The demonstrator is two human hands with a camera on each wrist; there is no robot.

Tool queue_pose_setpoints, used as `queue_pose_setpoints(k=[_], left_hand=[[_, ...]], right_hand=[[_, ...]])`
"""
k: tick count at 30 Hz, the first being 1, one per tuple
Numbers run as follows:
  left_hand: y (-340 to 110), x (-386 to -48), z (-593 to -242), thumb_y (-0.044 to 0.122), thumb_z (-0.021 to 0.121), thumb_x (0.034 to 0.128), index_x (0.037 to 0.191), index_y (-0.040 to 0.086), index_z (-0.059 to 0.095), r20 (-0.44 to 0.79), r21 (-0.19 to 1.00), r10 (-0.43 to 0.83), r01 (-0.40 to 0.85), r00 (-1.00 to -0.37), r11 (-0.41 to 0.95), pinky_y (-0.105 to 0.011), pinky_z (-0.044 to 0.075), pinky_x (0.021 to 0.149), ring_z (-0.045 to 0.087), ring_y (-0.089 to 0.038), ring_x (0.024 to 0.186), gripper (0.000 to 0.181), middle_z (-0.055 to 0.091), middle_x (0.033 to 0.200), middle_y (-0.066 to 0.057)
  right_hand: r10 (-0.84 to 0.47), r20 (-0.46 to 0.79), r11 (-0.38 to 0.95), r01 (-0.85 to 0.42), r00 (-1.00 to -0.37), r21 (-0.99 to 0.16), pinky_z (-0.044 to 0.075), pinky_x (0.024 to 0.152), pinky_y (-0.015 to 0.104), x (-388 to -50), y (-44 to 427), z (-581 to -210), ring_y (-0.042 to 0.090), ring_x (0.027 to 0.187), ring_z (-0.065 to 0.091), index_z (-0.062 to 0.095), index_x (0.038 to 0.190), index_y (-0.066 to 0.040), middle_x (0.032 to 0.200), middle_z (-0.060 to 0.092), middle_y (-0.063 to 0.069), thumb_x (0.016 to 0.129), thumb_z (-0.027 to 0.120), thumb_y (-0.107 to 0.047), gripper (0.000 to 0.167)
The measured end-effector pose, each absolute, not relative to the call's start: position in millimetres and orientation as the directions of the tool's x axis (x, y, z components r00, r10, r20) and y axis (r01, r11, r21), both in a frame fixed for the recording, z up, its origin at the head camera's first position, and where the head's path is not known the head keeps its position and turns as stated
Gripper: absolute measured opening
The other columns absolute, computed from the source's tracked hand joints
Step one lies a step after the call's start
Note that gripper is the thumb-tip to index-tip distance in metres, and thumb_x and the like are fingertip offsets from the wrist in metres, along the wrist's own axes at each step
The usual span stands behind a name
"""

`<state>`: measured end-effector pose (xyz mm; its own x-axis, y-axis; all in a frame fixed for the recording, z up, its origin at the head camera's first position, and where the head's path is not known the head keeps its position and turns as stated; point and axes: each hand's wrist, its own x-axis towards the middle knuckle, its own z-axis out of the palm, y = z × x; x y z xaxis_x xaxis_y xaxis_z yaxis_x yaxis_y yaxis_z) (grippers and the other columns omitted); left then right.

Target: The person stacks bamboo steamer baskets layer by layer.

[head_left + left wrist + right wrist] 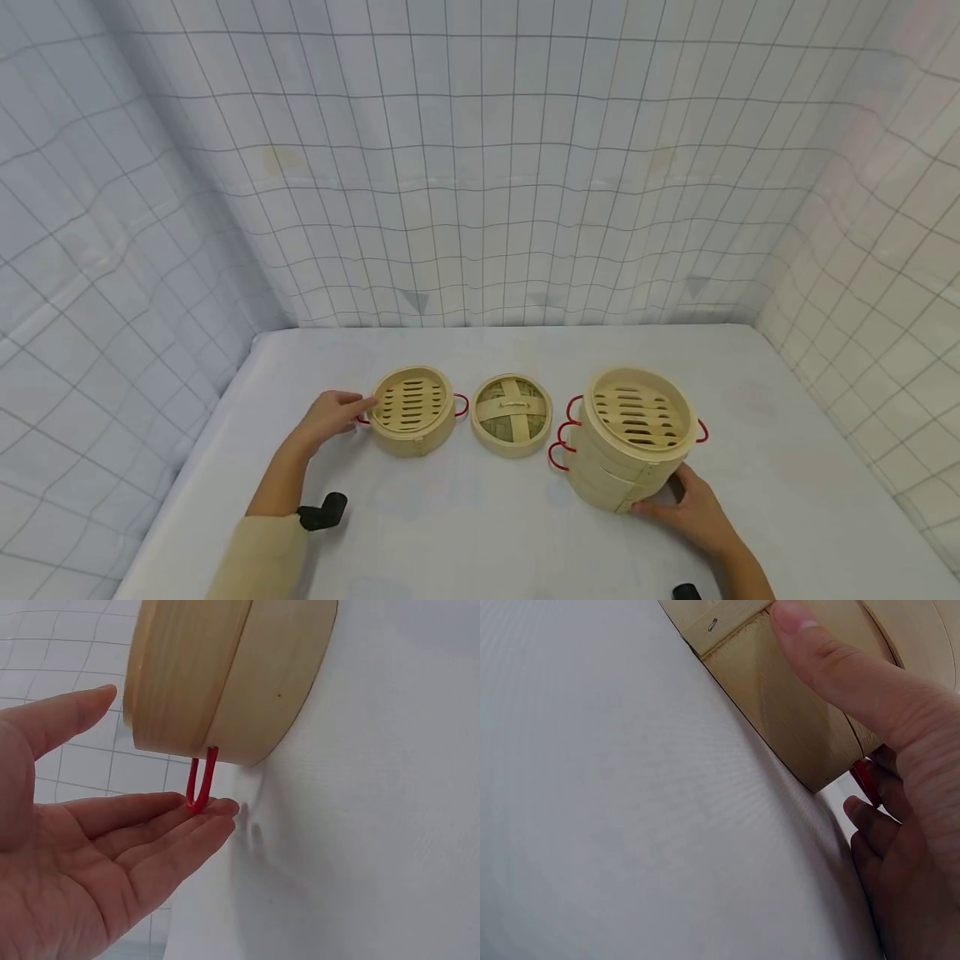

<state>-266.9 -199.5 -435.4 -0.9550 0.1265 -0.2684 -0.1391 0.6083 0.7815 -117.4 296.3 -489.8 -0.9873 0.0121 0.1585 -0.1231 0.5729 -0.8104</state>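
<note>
I had the left hand (330, 417) lying slack, its fingers almost straight and gripping nothing. The steamer (412, 444) sat on the table (450, 533) just right of it; up close, its red handle (208, 776) crossed in front of the fingers, though I couldn't tell whether they touched, and the thumb stood just beside the rim. I had the right hand (693, 512) at the near right side of the stack (611, 479). Its thumb (840, 671) lay low along the wall, other fingers near a red loop (866, 782); I couldn't tell whether they gripped. The lid (512, 415) lay between steamer and stack.
</note>
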Motion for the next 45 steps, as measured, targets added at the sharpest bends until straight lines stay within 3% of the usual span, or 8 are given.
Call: queue_pose_setpoints(k=[4,8,15,23,32,39,45], left_hand=[[-200.2,-274.5,-439.8,0.031,0.058,0.0897,0.12,-0.017,0.048,-0.279,0.804,0.163,-0.137,-0.947,0.579,-0.037,0.049,0.08,0.058,-0.024,0.09,0.058,0.062,0.093,-0.014],[-203.3,-283.2,-444.1,0.027,0.06,0.089,0.112,-0.013,0.057,-0.288,0.841,0.191,-0.153,-0.938,0.518,-0.032,0.051,0.076,0.057,-0.016,0.079,0.046,0.06,0.081,-0.005],[-208.1,-289.5,-449.0,0.027,0.063,0.0869,0.109,-0.012,0.059,-0.318,0.861,0.187,-0.2,-0.93,0.468,-0.028,0.052,0.071,0.058,-0.014,0.075,0.045,0.06,0.079,-0.005],[-207.5,-286.2,-448.2,0.028,0.063,0.0868,0.11,-0.013,0.059,-0.296,0.859,0.187,-0.176,-0.937,0.48,-0.028,0.051,0.072,0.058,-0.013,0.075,0.047,0.061,0.079,-0.004],[-205.3,-285.6,-447.8,0.025,0.062,0.087,0.098,-0.011,0.063,-0.268,0.872,0.142,-0.177,-0.953,0.455,-0.027,0.052,0.067,0.058,-0.013,0.071,0.037,0.059,0.074,-0.004],[-204.0,-281.8,-448.9,0.022,0.061,0.0856,0.093,-0.011,0.064,-0.248,0.872,0.092,-0.182,-0.964,0.454,-0.028,0.053,0.065,0.058,-0.014,0.067,0.034,0.059,0.069,-0.004],[-199.8,-278.4,-438.5,0.026,0.059,0.0856,0.101,-0.013,0.062,-0.213,0.857,-0.014,-0.194,-0.977,0.477,-0.028,0.053,0.063,0.06,-0.014,0.065,0.042,0.062,0.074,-0.009]], right_hand=[[0.015,0.151,0.565,-0.116,-0.988,-0.817,0.022,0.087,0.005,-117.7,295.3,-488.6,-0.015,0.111,0.03,0.045,0.13,-0.005,0.13,0.048,0.013,0.063,0.085,-0.021,0.08],[0.015,0.136,0.558,-0.104,-0.991,-0.823,0.023,0.088,0.006,-116.6,293.8,-485.5,-0.013,0.112,0.031,0.045,0.131,-0.006,0.131,0.048,0.011,0.064,0.085,-0.022,0.08],[0.015,0.144,0.563,-0.111,-0.989,-0.819,0.022,0.088,0.006,-119.3,297.7,-492.4,-0.013,0.112,0.031,0.045,0.131,-0.007,0.13,0.048,0.012,0.063,0.085,-0.02,0.08],[0.021,0.124,0.589,-0.088,-0.992,-0.804,0.023,0.093,0.012,-127.6,309.7,-517.3,-0.004,0.119,0.031,0.043,0.134,-0.017,0.134,0.046,0.005,0.063,0.085,-0.026,0.082],[0.032,0.119,0.581,-0.078,-0.992,-0.81,0.026,0.096,0.024,-127.1,308.8,-517.6,0.009,0.123,0.035,0.044,0.133,-0.015,0.133,0.046,0.006,0.062,0.085,-0.029,0.083],[0.027,0.115,0.558,-0.08,-0.993,-0.826,0.023,0.091,0.008,-127.8,308.4,-519.0,0.001,0.12,0.034,0.042,0.135,-0.015,0.134,0.045,0.005,0.062,0.086,-0.027,0.086],[0.039,0.108,0.576,-0.066,-0.993,-0.815,0.023,0.09,0.008,-128.5,310.9,-522.8,0.003,0.121,0.033,0.041,0.137,-0.016,0.136,0.044,0.005,0.062,0.086,-0.026,0.088]])
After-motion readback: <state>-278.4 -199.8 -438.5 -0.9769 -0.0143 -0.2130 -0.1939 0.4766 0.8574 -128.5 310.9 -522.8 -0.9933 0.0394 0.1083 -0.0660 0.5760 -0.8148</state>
